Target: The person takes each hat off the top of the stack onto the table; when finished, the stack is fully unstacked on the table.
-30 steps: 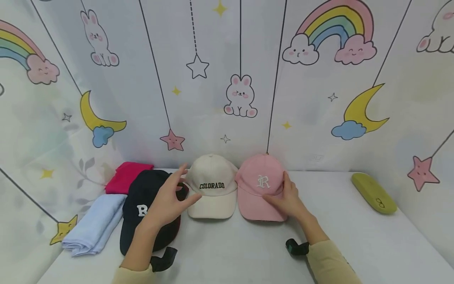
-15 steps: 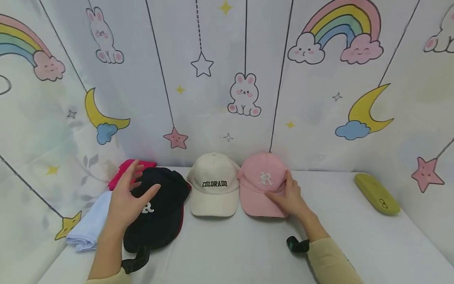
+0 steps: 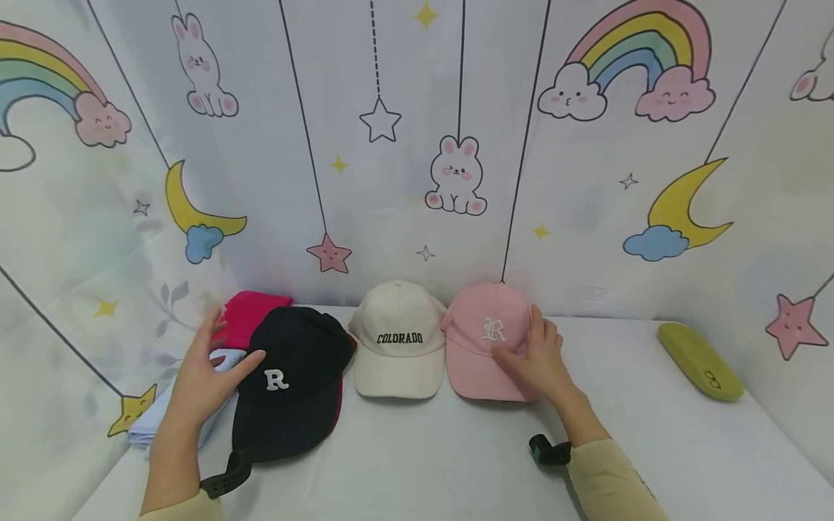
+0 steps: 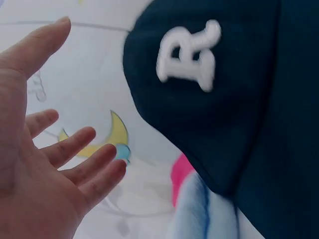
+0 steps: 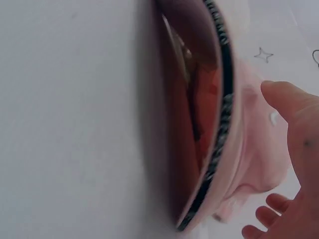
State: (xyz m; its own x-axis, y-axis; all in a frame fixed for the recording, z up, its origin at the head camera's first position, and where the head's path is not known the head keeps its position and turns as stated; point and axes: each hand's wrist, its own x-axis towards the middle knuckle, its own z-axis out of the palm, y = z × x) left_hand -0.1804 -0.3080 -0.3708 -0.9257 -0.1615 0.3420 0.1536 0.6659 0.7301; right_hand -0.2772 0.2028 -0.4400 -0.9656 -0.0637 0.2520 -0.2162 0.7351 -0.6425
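Observation:
My left hand (image 3: 198, 383) is spread beside the black cap (image 3: 293, 412), in front of the folded light-blue cloth (image 3: 221, 354). In the left wrist view its fingers stand apart, with a gap between them and the black cap (image 4: 209, 114) with its white R. My right hand (image 3: 539, 356) is at the right side of the pink cap (image 3: 485, 311). Thumb and fingers look loosely extended around that side in the right wrist view, by the pink crown (image 5: 264, 149); contact cannot be told. Between these caps sits a cream COLORADO cap (image 3: 399, 373).
A red folded cloth (image 3: 250, 315) lies behind the black cap. On the right of the white table (image 3: 417, 470) rests a yellow-green glasses case (image 3: 700, 360). A patterned curtain (image 3: 573, 275) stands along the table's back edge.
My left hand has moved left, from in front of the black cap's right part to its left side, over the blue cloth. The right hand stays by the pink cap.

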